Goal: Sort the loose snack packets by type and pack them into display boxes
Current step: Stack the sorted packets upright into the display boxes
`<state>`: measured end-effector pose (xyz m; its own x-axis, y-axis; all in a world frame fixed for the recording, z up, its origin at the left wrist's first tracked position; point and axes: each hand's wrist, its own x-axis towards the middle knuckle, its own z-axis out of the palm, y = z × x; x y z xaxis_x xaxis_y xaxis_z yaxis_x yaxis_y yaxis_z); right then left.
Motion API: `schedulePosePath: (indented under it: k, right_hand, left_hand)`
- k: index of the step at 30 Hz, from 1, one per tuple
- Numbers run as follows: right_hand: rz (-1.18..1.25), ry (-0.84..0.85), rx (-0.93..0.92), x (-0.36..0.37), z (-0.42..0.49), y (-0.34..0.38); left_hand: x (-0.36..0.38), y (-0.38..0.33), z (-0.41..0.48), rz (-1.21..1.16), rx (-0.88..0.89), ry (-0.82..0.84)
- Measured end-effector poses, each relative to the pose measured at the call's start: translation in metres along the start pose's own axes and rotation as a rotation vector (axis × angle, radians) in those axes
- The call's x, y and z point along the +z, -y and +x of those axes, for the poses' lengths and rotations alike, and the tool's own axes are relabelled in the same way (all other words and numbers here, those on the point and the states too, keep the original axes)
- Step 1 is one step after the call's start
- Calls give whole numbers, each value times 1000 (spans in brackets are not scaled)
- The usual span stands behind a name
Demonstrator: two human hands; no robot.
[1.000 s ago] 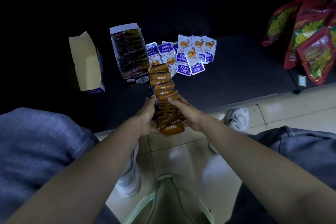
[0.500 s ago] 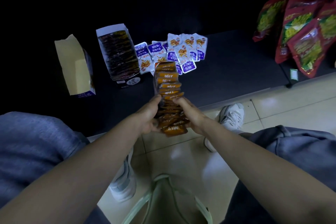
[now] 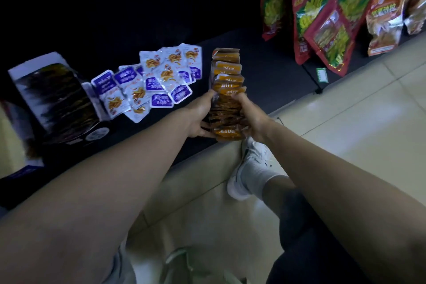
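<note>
A long display box of orange snack packets [image 3: 228, 80] lies over the front edge of the dark shelf. My left hand [image 3: 200, 116] grips its left side and my right hand [image 3: 250, 117] grips its right side, both near the box's near end. To the left, a loose heap of white-and-purple packets [image 3: 152, 80] is spread on the shelf. Further left lies a white display box filled with dark packets [image 3: 57, 97].
Large red and green snack bags [image 3: 322, 14] hang at the upper right, with a small green price tag [image 3: 322, 75] under them. A pale carton [image 3: 11, 127] is cut off at the left edge. Below are the tiled floor, my white shoe [image 3: 249, 168] and a green stool [image 3: 179, 260].
The view has swung right, so the shelf items slid left in the frame. Both hands still hold the orange box, which has shifted right, away from the dark-packet box.
</note>
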<state>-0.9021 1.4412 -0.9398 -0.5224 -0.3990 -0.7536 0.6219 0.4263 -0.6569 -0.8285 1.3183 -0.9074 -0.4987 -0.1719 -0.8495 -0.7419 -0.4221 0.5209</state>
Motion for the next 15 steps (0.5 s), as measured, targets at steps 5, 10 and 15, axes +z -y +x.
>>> schedulePosePath:
  k: [5, 10, 15]
  right_hand:
    - [-10, -33, -39, -27, 27, 16]
    - [109, -65, -97, -37, 40, 10]
    - [81, -68, -136, -39, 29, 5]
  left_hand:
    - [23, -17, 31, -4, 41, -12]
    - [32, -18, 47, 77, 162, 27]
    - [28, -10, 45, 86, 198, 43]
